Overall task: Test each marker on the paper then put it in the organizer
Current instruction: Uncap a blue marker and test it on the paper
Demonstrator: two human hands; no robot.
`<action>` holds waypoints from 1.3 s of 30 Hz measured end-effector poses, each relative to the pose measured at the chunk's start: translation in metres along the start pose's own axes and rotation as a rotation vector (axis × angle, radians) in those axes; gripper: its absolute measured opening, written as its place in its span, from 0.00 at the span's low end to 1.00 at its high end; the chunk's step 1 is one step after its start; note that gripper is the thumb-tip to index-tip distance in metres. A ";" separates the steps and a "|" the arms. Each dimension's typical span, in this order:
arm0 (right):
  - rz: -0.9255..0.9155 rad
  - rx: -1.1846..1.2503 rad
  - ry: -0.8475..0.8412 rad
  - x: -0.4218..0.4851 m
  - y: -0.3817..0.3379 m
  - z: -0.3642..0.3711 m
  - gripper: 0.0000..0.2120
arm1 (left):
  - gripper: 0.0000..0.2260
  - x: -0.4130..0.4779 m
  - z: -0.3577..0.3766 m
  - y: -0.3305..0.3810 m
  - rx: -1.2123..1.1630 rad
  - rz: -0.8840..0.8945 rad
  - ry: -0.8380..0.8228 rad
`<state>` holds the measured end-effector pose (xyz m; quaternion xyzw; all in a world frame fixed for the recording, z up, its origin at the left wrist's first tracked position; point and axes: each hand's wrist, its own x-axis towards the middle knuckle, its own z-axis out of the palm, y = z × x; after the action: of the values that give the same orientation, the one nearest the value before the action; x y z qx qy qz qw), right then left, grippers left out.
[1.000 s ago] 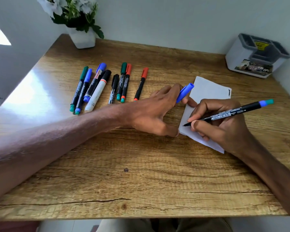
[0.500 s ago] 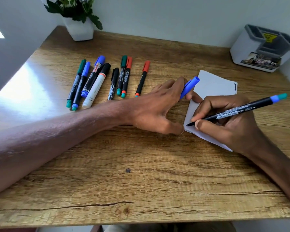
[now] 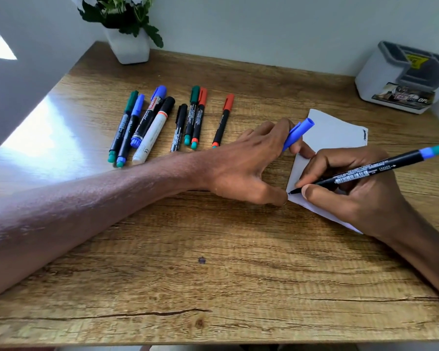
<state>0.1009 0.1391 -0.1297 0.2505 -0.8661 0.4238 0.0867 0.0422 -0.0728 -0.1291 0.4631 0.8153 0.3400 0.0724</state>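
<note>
Testing step in hand on the wood-grain tabletop [image 3: 213,249]: white paper [image 3: 335,133] lies flat at right, the boxy plastic organizer [image 3: 401,79] well apart at far right, capped markers [image 3: 152,130] in a row at far left. The left hand [image 3: 249,163] sets its thumb at the paper's near edge and pinches a blue cap [image 3: 298,133] between its fingers; the right hand [image 3: 352,193] pinches a slim black marker [image 3: 365,172], tip touching the paper. Next, by judgement: recap, then carry it to the organizer.

Wooden table [image 3: 213,249] with a row of capped markers [image 3: 160,122], white paper [image 3: 335,133], grey organizer [image 3: 380,79], potted plant [image 3: 129,46].
</note>
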 end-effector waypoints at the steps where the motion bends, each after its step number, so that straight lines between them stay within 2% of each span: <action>1: 0.003 -0.010 0.006 0.000 0.000 0.000 0.03 | 0.26 0.000 0.000 0.000 0.005 -0.004 0.001; 16: 0.039 -0.020 0.040 -0.001 0.000 0.002 0.03 | 0.25 0.000 0.001 0.002 0.005 -0.040 0.000; 39: 0.085 0.079 0.074 0.001 -0.006 0.002 0.04 | 0.24 0.000 0.000 -0.001 0.008 0.025 -0.027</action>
<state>0.1030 0.1338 -0.1264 0.2007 -0.8548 0.4699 0.0907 0.0411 -0.0729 -0.1295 0.4781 0.8096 0.3316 0.0771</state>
